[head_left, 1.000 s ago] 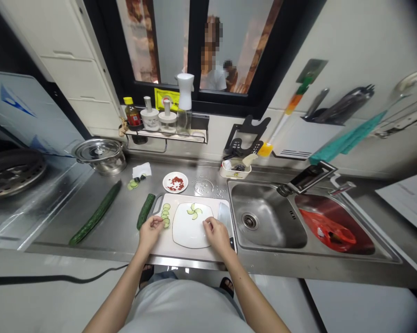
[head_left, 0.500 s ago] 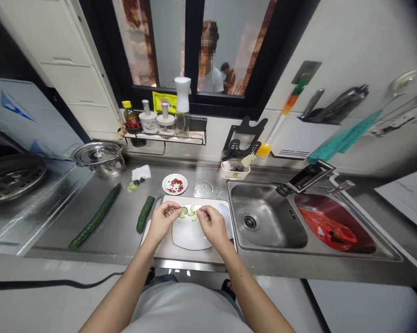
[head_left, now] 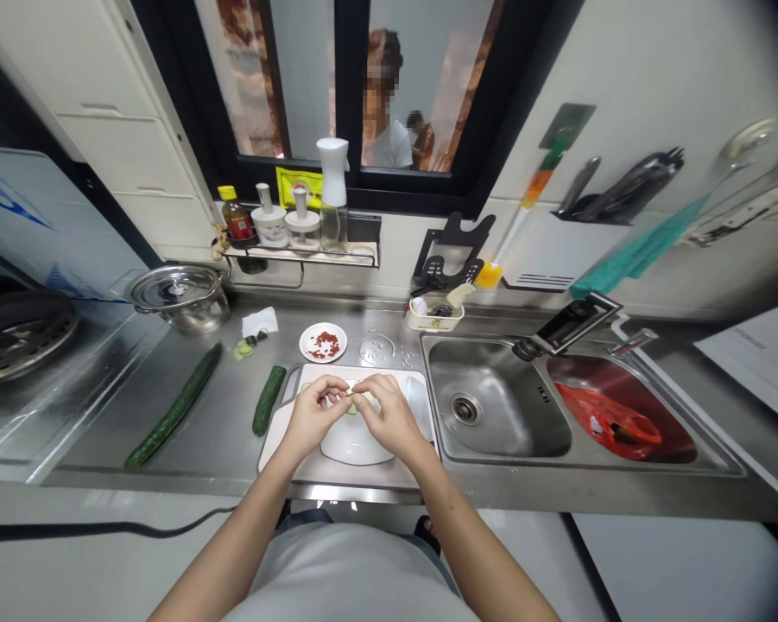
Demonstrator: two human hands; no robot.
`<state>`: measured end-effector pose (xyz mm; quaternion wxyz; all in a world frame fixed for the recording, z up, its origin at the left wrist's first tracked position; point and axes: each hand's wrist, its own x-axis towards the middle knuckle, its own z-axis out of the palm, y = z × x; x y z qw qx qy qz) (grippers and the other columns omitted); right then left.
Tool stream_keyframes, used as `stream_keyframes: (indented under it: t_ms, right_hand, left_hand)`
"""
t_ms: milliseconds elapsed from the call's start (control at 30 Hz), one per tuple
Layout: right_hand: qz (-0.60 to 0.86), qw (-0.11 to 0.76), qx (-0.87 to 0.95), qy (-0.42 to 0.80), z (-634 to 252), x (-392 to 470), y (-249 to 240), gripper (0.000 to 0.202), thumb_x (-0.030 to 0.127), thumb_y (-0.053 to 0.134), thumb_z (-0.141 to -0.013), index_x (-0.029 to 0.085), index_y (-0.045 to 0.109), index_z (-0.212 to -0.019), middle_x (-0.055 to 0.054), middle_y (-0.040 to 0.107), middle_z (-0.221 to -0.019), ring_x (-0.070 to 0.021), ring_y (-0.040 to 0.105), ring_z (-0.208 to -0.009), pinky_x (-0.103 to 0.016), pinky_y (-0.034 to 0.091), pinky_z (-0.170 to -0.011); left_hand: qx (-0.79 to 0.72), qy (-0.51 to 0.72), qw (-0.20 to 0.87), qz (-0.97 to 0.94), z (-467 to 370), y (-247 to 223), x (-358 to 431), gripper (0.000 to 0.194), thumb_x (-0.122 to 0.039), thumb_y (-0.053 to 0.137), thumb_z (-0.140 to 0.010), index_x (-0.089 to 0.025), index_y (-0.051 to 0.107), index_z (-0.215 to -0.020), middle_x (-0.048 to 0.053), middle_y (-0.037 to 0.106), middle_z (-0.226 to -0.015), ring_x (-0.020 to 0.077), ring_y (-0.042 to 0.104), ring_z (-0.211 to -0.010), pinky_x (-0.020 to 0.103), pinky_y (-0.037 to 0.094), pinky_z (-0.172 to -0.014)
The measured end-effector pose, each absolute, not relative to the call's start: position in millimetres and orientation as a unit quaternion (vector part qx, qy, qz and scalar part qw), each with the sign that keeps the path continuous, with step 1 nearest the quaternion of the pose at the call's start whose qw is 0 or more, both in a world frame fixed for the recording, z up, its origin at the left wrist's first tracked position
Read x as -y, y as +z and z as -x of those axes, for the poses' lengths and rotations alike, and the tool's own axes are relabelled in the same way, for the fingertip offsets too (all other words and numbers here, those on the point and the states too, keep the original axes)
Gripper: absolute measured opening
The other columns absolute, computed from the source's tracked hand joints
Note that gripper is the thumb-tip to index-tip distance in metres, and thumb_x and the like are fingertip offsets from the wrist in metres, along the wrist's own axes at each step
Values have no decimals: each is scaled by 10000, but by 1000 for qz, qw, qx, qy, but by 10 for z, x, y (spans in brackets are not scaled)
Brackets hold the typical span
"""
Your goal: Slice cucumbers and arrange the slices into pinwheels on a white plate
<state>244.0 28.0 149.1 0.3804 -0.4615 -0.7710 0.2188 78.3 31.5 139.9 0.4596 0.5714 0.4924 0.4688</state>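
Over a white plate [head_left: 357, 447], my left hand [head_left: 317, 415] and my right hand [head_left: 389, 418] meet with their fingertips almost touching. Both hands are closed in a pinch around a thin green cucumber slice [head_left: 352, 409], partly hidden by the fingers. More slices near the plate's far edge are mostly covered by my hands. Under the plate lies a pale cutting board [head_left: 298, 473]. Left of the board rests a short piece of cucumber [head_left: 268, 401], and farther left a long whole cucumber [head_left: 174, 409].
A small dish [head_left: 306, 345] of red bits stands behind the board. Cucumber scraps [head_left: 244, 348] lie beside a white tissue [head_left: 259, 322]. At back left is a lidded steel pot [head_left: 198, 309]. The sink [head_left: 505, 432] adjoins the board's right, with a red bag [head_left: 612, 423] in its second basin.
My hands have come together over the plate; before, they were apart on either side of the slices, which showed between them. The view has shifted slightly.
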Motion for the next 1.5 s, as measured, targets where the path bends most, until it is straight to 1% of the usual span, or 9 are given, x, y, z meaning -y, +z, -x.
stream_keyframes:
  t_ms: [167, 233, 333, 400, 633, 900, 1233, 1367, 1500]
  right_hand:
    - [474, 372, 765, 227, -2462, -307, 1434, 187, 291, 469, -924, 218, 607, -820, -45, 619, -839, -198, 517, -880, -341, 406, -834]
    - [483, 376, 758, 227, -2490, -315, 1412, 195, 290, 460, -926, 217, 602, -814, -44, 618, -833, -196, 518, -873, -340, 405, -832]
    - [491, 382, 750, 224, -2538, -318, 1386, 206, 292, 451, -928, 214, 608, -820, -49, 626, -852, -198, 521, -891, -340, 403, -836]
    - [491, 386, 749, 220, -2567, -313, 1373, 210, 286, 449, -928, 212, 615, -823, -53, 630, -863, -199, 521, -897, -340, 402, -841]
    - [470, 385, 767, 206, -2653, -279, 1349, 208, 269, 460, -931, 210, 649, -868, -56, 630, -876, -196, 519, -899, -344, 399, -859]
    - [465, 355, 789, 186, -2700, -267, 1341, 231, 278, 451, -939, 224, 669, -885, -65, 622, -880, -207, 512, -908, -363, 410, -857]
    - [470, 340, 792, 189, -2689, -242, 1287, 189, 258, 454, -924, 212, 631, -877, -73, 626, -891, -215, 524, -916, -360, 415, -843]
    - [480, 332, 788, 198, -2704, -224, 1274, 167, 248, 459, -911, 207, 610, -852, -68, 621, -876, -211, 523, -897, -348, 418, -822]
    - [490, 339, 775, 210, -2720, -206, 1274, 165, 245, 461, -900, 212, 596, -811, -54, 614, -842, -201, 527, -869, -337, 420, -809]
  left_hand:
    - [-514, 478, 462, -542, -817, 1359, -304, 300, -357, 736, -663, -182, 629, -881, 14, 642, -784, 134, 571, -707, 229, 397, -625]
    - [-532, 477, 476, -512, -836, 1333, -292, 355, -409, 737, -657, -185, 619, -905, 1, 627, -720, 131, 565, -676, 229, 394, -616]
    - [-540, 433, 561, -455, -889, 1272, -273, 428, -525, 684, -690, -176, 602, -924, -23, 578, -590, 112, 522, -560, 215, 350, -536]
    - [-528, 402, 628, -407, -936, 1228, -270, 483, -565, 664, -702, -175, 590, -977, -15, 600, -616, 94, 504, -527, 192, 292, -480]
    - [-437, 369, 779, -259, -1019, 1143, -356, 452, -441, 731, -708, -196, 584, -1059, -9, 619, -751, 51, 527, -554, 145, 316, -468]
    - [-441, 386, 763, -273, -1008, 1186, -377, 523, -311, 776, -643, -195, 564, -1106, -15, 624, -746, 54, 531, -578, 146, 308, -470]
    - [-485, 395, 672, -396, -976, 1238, -417, 565, -331, 768, -583, -198, 573, -1097, -47, 588, -651, 78, 508, -575, 181, 298, -501]
    - [-480, 399, 651, -432, -990, 1201, -432, 536, -313, 757, -590, -187, 566, -1075, -68, 564, -610, 69, 479, -540, 194, 330, -540]
    - [-457, 412, 652, -443, -1027, 1167, -430, 537, -293, 742, -614, -183, 532, -1097, -54, 597, -645, 87, 534, -605, 219, 394, -638]
